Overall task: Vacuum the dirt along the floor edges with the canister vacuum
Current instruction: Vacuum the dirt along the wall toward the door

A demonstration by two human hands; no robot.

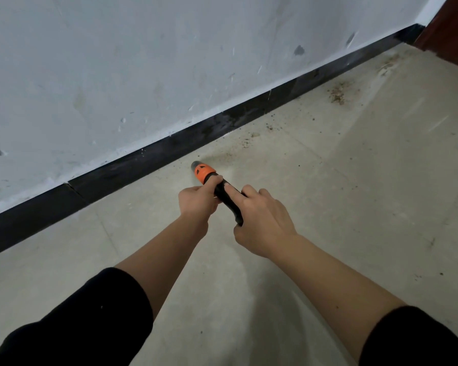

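Centre of frame, just short of the wall base: vacuum wand [224,198], one. Black rigid tube, slightly glossy, with an orange collar [204,173] of moulded plastic bearing dark cut-out marks. It ends in a dark rounded tip aimed at the floor edge. Whether the tip touches the floor cannot be told. Canister and hose: not in view.

Left hand [196,203]: fingers wrapped round the tube directly behind the collar.
Right hand [263,224]: fingers curled round the tube further back, forefinger [232,194] laid straight along its top.
Both hands are clamped on the wand. Black sleeves [90,320] end mid-forearm.

Floor [341,220]: pale grey-beige tiles, matt, dusty, with faint joints.
Skirting board [148,161]: flat black strip smeared with pale dust, one butt joint at left.
Wall [103,75]: white paint, chalky, nicked and scuffed.
Brown wood panel [452,27]: upper right corner.

Dirt [337,94]: brown granular patches beside the skirting toward the upper right, well apart from the tip. Fine dark specks lie thinly scattered nearer it.

Risks, as judged:
- The hard tip may scrape the skirting or chip the wall's scuffed paint if pushed in too close.
- Loose grit may be flicked outward rather than drawn in if the tip sweeps fast.
- The far patches may go unreached if the unseen hose runs short.
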